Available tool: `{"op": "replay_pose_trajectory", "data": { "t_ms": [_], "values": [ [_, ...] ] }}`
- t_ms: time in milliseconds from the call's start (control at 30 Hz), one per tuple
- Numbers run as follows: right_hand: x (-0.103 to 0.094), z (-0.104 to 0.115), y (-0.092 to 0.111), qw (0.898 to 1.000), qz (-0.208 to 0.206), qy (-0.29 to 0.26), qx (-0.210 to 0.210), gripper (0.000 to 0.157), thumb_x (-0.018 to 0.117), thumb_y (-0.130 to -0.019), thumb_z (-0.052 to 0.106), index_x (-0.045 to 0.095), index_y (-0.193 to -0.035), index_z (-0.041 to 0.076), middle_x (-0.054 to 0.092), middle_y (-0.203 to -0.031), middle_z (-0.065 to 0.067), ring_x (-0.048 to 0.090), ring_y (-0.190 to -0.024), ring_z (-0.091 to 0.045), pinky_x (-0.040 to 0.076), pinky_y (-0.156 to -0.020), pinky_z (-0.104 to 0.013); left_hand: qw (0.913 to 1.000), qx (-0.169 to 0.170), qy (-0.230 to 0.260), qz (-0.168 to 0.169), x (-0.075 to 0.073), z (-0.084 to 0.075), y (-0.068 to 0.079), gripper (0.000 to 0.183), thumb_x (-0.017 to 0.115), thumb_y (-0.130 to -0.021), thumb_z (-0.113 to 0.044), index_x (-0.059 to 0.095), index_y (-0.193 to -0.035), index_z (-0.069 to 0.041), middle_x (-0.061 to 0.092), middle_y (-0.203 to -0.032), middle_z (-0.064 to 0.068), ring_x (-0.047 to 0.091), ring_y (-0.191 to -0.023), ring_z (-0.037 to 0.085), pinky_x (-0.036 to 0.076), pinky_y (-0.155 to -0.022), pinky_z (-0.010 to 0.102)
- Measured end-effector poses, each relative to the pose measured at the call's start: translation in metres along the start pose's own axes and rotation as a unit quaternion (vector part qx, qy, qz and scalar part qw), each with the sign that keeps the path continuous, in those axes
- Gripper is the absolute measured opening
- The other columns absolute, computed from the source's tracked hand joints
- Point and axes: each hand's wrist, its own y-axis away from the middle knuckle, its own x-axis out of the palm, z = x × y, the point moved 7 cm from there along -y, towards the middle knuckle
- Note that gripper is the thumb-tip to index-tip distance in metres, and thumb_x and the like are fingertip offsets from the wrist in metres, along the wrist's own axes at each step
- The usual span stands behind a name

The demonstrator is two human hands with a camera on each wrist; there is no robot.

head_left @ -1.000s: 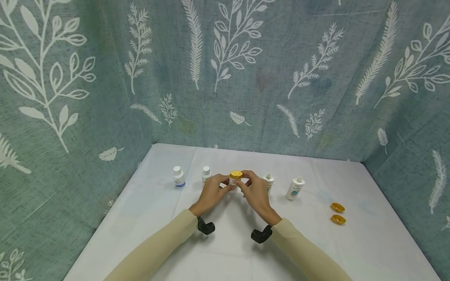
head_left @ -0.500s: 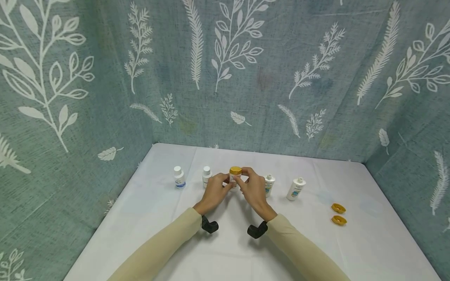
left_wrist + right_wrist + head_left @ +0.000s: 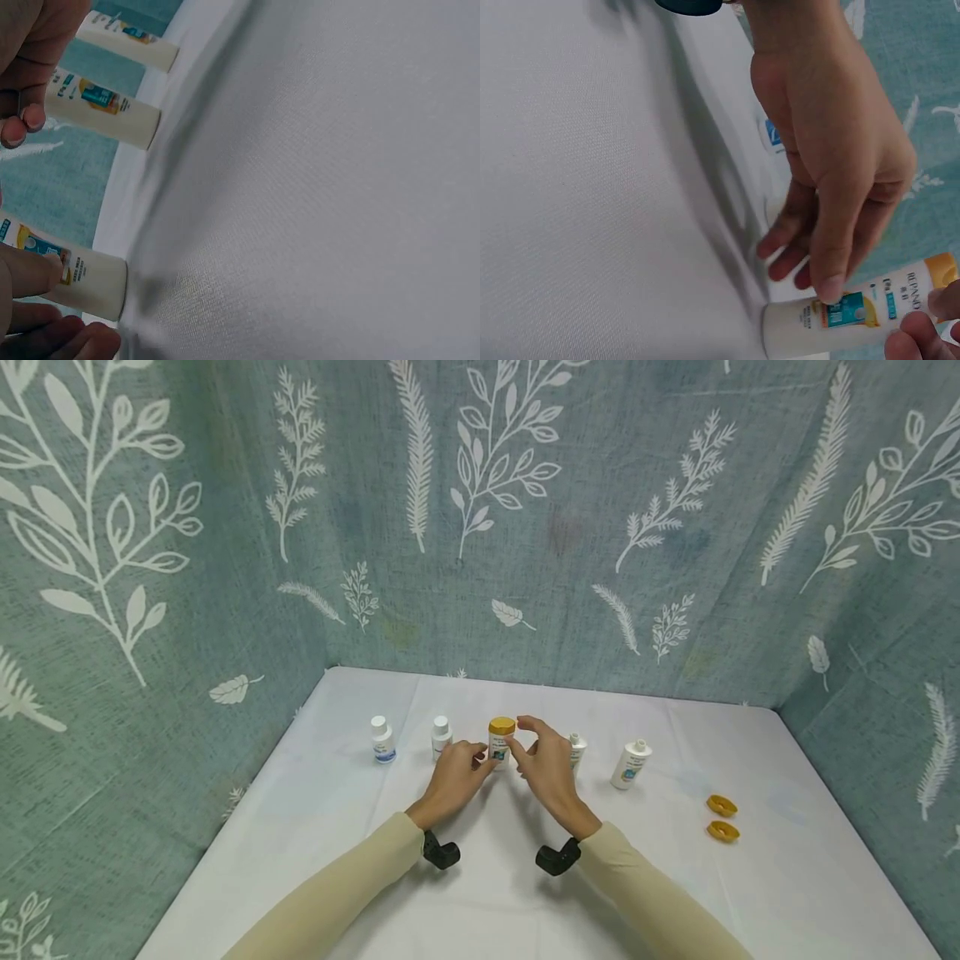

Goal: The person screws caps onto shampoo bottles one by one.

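In the head view, a white bottle [image 3: 498, 748] with an orange cap [image 3: 502, 725] stands upright at the table's middle. My left hand [image 3: 453, 778] holds its lower part; in the left wrist view the thumb [image 3: 34, 271] lies on the label, with fingers [image 3: 71, 341] beyond the bottle. My right hand [image 3: 547, 764] is at the bottle's right side, thumb and index finger spread beside the cap. The index tip is slightly apart from the cap, and the thumb tip is close to the bottle's upper body; contact is unclear. Its fingertips [image 3: 915, 341] show low in the right wrist view.
Two small white-capped bottles, one at the far left [image 3: 383, 741] and one nearer [image 3: 441, 739], stand left. To the right are two white nozzle-topped bottles, one [image 3: 576, 752] partly behind my right hand, another [image 3: 632, 764] farther out. Two orange rings [image 3: 722, 805] lie at far right.
My right index finger has come away from the cap it touched earlier. My left hand has shifted slightly lower on the bottle, and more of the label shows.
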Motion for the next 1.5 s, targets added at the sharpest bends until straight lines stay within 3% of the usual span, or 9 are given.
{"op": "replay_pose_trajectory", "data": {
  "t_ms": [167, 300, 400, 600, 800, 1000, 1200, 1500],
  "values": [
    [-0.018, 0.006, 0.003, 1.0, 0.001, -0.01, -0.02, 0.034, 0.078, -0.093, 0.009, 0.068, -0.125, 0.0, 0.074, -0.108, -0.011, 0.056, -0.046, -0.002, 0.048, -0.04, -0.023, 0.9993, -0.024, 0.024, 0.018, -0.002, 0.001, 0.008, 0.013, 0.075, -0.095, -0.016, 0.079, -0.1, -0.004, 0.074, -0.087, 0.001, 0.066, -0.078, 0.01, 0.057, -0.07, 0.029],
    [-0.037, 0.01, 0.006, 0.999, -0.007, 0.002, -0.041, 0.031, 0.079, -0.092, 0.009, 0.07, -0.121, 0.004, 0.067, -0.086, -0.003, 0.053, -0.045, 0.0, 0.046, -0.04, -0.023, 0.9977, -0.003, 0.054, 0.04, -0.001, -0.007, 0.014, 0.008, 0.074, -0.096, -0.015, 0.077, -0.098, -0.007, 0.074, -0.089, -0.001, 0.067, -0.079, 0.008, 0.058, -0.07, 0.026],
    [-0.051, 0.011, 0.009, 0.998, -0.01, 0.008, -0.057, 0.031, 0.08, -0.091, 0.009, 0.07, -0.12, 0.007, 0.062, -0.078, -0.001, 0.052, -0.045, 0.0, 0.045, -0.04, -0.023, 0.9954, 0.015, 0.071, 0.061, 0.003, -0.015, 0.018, 0.01, 0.074, -0.097, -0.018, 0.076, -0.1, -0.008, 0.074, -0.089, -0.003, 0.066, -0.077, 0.006, 0.057, -0.068, 0.024],
    [-0.079, 0.006, 0.012, 0.997, -0.017, 0.027, -0.068, 0.032, 0.082, -0.09, 0.012, 0.071, -0.12, 0.011, 0.061, -0.084, -0.006, 0.049, -0.049, -0.003, 0.044, -0.045, -0.025, 0.9923, 0.037, 0.085, 0.083, 0.01, -0.032, 0.02, 0.021, 0.075, -0.097, -0.021, 0.075, -0.108, -0.003, 0.074, -0.092, -0.002, 0.066, -0.08, 0.007, 0.057, -0.07, 0.024],
    [-0.1, -0.009, 0.018, 0.997, -0.015, 0.052, -0.051, 0.036, 0.083, -0.089, 0.013, 0.069, -0.123, 0.012, 0.059, -0.092, -0.001, 0.052, -0.049, -0.004, 0.046, -0.046, -0.026, 0.9893, 0.041, 0.099, 0.1, 0.023, -0.04, 0.017, 0.03, 0.074, -0.097, -0.02, 0.072, -0.12, -0.001, 0.075, -0.108, 0.007, 0.069, -0.089, 0.012, 0.057, -0.075, 0.024],
    [-0.103, -0.029, 0.025, 0.999, 0.005, 0.047, -0.023, 0.041, 0.081, -0.091, 0.013, 0.066, -0.129, 0.009, 0.06, -0.099, -0.005, 0.054, -0.048, -0.003, 0.05, -0.047, -0.026, 0.984, 0.057, 0.124, 0.115, 0.04, -0.047, 0.009, 0.037, 0.073, -0.099, -0.02, 0.067, -0.128, 0.002, 0.072, -0.116, 0.014, 0.07, -0.097, 0.016, 0.058, -0.078, 0.022],
    [-0.098, -0.039, 0.027, 0.999, 0.011, 0.044, 0.004, 0.042, 0.08, -0.092, 0.013, 0.065, -0.131, 0.006, 0.062, -0.109, -0.012, 0.057, -0.048, -0.006, 0.051, -0.044, -0.024, 0.9847, 0.061, 0.122, 0.109, 0.051, -0.053, 0.0, 0.042, 0.07, -0.101, -0.023, 0.063, -0.135, 0.001, 0.07, -0.123, 0.014, 0.069, -0.103, 0.016, 0.058, -0.08, 0.022],
    [-0.092, -0.054, 0.027, 0.998, 0.029, 0.025, 0.045, 0.043, 0.079, -0.093, 0.016, 0.065, -0.132, 0.005, 0.069, -0.097, -0.013, 0.061, -0.046, -0.014, 0.053, -0.044, -0.025, 0.9859, 0.055, 0.123, 0.099, 0.066, -0.062, -0.015, 0.043, 0.068, -0.102, -0.019, 0.059, -0.14, -0.001, 0.068, -0.126, 0.013, 0.067, -0.11, 0.021, 0.058, -0.083, 0.023]
  ]
}}
